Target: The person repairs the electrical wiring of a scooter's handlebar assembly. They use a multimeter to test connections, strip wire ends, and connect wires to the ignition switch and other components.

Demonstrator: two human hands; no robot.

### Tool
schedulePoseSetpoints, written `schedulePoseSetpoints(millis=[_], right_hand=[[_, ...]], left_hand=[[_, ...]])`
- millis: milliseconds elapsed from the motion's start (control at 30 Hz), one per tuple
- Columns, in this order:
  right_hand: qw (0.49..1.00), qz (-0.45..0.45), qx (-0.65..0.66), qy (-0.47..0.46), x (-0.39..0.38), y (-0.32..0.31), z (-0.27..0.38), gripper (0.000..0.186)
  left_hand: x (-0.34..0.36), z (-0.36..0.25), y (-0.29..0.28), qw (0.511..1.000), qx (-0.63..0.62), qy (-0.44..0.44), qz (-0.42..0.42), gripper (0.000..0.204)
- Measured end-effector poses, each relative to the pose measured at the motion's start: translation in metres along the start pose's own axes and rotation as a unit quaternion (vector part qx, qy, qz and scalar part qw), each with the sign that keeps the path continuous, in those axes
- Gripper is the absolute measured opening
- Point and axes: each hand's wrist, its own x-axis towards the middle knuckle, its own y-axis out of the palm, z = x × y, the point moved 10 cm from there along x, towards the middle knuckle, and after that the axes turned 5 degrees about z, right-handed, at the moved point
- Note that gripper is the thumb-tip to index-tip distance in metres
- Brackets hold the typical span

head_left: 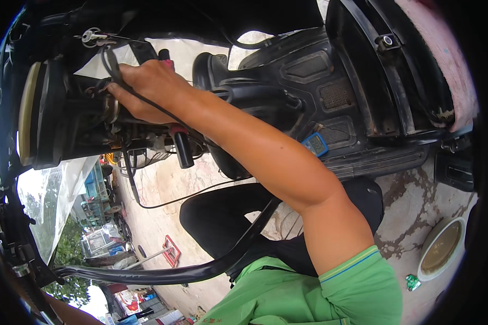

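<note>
Nearest you, your green shirt (276, 295) bears small red writing at its lower edge, too slight to read; its sleeve (358, 261) ends in thin blue and yellow bands. A curved black bar (162, 276) crosses before your dark trousers (217, 216).

Your right hand (146, 89) reaches into the scooter (303, 95), its fingers bent in at the column behind the lamp (31, 114), beside a worn metal ring (113, 108). A black cable (152, 103) runs over the hand; you may be pinching something, but I cannot tell. Your left hand does not show, so I cannot tell its state.

The scooter fills the upper view, front at left, seat side at right: scuffed black plastic, exposed wiring, a black grip (184, 154) with a pinkish-red collar. Keys (90, 37) hang near its front. On the footboard's edge lies a blue meter (315, 144), the figures on its display too small to read.

Pink cloth (444, 59) covers the seat. On the stained floor (401, 216) stand a basin (442, 249) of brown water and, beside it, a crumpled green wrapper (412, 282). Farther off are a red-framed stand (172, 251) and a tree (65, 227).
</note>
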Motion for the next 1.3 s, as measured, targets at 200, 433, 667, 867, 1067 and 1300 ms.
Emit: schedulePoseSetpoints(millis=[200,433,667,867,1067,1300], right_hand=[[0.998,0.053,0.011,0.018,0.001,0.014,-0.008,0.023],[0.994,0.075,0.049,0.055,-0.002,0.014,-0.011,0.025],[0.991,0.090,0.066,0.067,-0.002,0.016,-0.010,0.024],[0.991,0.081,0.089,0.058,-0.001,0.017,-0.014,0.022],[0.988,0.079,0.119,0.062,-0.001,0.017,-0.016,0.020],[0.982,0.102,0.128,0.092,0.007,0.013,-0.024,0.026]], left_hand=[[-0.034,0.047,-0.005,0.998,-0.028,-0.060,0.011,0.037],[-0.047,0.065,-0.004,0.994,-0.047,-0.096,0.023,0.037],[-0.055,0.076,-0.009,0.991,-0.056,-0.120,0.031,0.037],[-0.061,0.084,-0.011,0.988,-0.056,-0.140,0.031,0.037],[-0.070,0.088,-0.013,0.987,-0.050,-0.151,0.024,0.037],[-0.124,0.078,-0.017,0.990,-0.022,-0.114,-0.080,0.037]])
